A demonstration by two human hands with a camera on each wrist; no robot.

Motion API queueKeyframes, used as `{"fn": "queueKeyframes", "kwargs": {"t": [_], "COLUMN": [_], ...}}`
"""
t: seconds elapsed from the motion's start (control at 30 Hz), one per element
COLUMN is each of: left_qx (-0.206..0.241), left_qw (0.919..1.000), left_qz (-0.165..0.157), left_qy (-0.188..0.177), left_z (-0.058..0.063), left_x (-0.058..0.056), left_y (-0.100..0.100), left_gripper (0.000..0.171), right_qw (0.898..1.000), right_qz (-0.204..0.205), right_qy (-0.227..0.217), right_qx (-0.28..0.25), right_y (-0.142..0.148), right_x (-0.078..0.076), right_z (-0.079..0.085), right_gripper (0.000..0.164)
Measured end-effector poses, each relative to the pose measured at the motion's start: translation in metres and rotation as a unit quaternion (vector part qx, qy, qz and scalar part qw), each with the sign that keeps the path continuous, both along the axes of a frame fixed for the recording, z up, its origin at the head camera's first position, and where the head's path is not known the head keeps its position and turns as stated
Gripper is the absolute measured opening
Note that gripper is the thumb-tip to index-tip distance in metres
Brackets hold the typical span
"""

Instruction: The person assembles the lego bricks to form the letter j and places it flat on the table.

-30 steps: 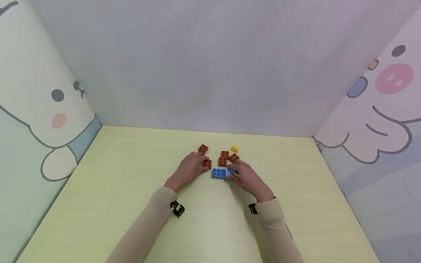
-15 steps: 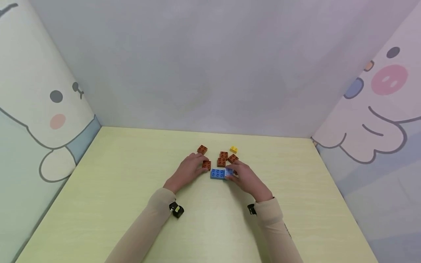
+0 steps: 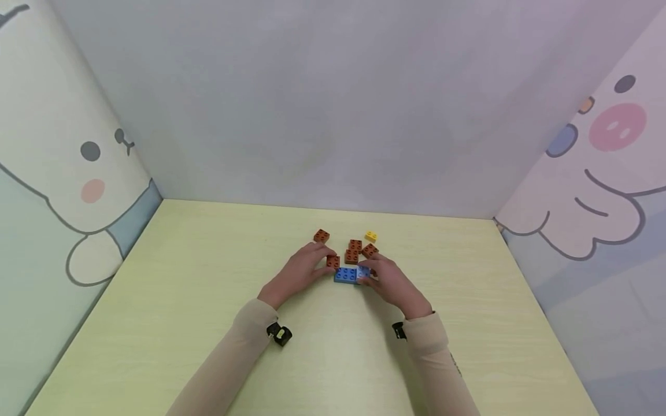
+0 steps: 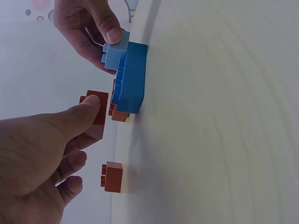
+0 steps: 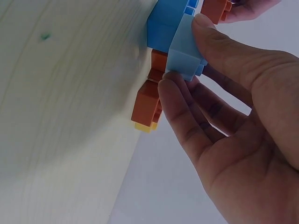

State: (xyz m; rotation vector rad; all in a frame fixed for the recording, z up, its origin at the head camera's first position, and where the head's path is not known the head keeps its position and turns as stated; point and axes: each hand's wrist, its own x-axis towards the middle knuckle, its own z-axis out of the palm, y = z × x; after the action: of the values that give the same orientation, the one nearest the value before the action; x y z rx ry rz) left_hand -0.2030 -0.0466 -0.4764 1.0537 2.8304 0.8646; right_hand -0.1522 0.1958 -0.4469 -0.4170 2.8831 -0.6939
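My left hand (image 3: 296, 273) pinches a reddish-brown toy brick (image 4: 99, 116) between thumb and fingers. In the left wrist view that brick is off the table, beside the left end of a longer blue brick (image 4: 134, 77) and apart from it. My right hand (image 3: 391, 284) pinches a small light blue brick (image 5: 181, 49), which sits on the right end of the blue brick. The blue brick (image 3: 346, 275) lies on the table with bare studs on its left part. The right fingers cover part of the light blue brick in the head view.
Just behind the blue brick lie several brown bricks (image 3: 352, 256), with a small yellow brick (image 3: 371, 236) farther back. Another brown brick (image 3: 321, 236) lies behind my left hand. Pale walls (image 3: 322, 104) enclose the back and sides of the table (image 3: 208, 254).
My left hand has moved slightly right with its brown brick, closer to the blue brick. The right hand stays on the light blue brick.
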Motion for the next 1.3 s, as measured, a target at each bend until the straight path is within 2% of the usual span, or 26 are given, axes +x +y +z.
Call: {"fn": "queueKeyframes", "kwargs": {"t": [0.4, 0.57, 0.77, 0.9, 1.07, 1.3], "left_qx": [-0.016, -0.011, -0.026, -0.052, -0.084, -0.093], "left_qw": [0.9994, 0.9994, 0.9994, 0.9984, 0.9949, 0.9935], "left_qz": [-0.011, -0.017, -0.022, -0.022, -0.028, -0.032], "left_qy": [-0.030, -0.028, -0.010, 0.007, 0.048, 0.056], "left_z": [0.001, 0.001, 0.001, 0.001, 0.006, 0.006], "left_x": [0.010, 0.010, 0.009, 0.009, 0.009, 0.008], "left_y": [0.003, 0.004, 0.006, 0.008, 0.011, 0.012], "left_gripper": [0.036, 0.037, 0.036, 0.036, 0.033, 0.033], "right_qw": [1.000, 1.000, 1.000, 1.000, 1.000, 1.000], "right_qz": [0.004, 0.004, 0.013, 0.020, 0.019, 0.011], "right_qy": [-0.004, 0.004, 0.012, 0.016, 0.017, 0.007], "right_qx": [0.001, 0.001, -0.002, -0.003, -0.003, -0.009], "right_y": [0.000, 0.000, 0.001, 0.001, 0.002, 0.003], "right_x": [0.000, 0.000, 0.000, -0.001, -0.002, -0.003], "right_z": [-0.003, -0.003, -0.002, -0.002, -0.001, -0.003], "right_gripper": [0.038, 0.038, 0.038, 0.038, 0.038, 0.040]}}
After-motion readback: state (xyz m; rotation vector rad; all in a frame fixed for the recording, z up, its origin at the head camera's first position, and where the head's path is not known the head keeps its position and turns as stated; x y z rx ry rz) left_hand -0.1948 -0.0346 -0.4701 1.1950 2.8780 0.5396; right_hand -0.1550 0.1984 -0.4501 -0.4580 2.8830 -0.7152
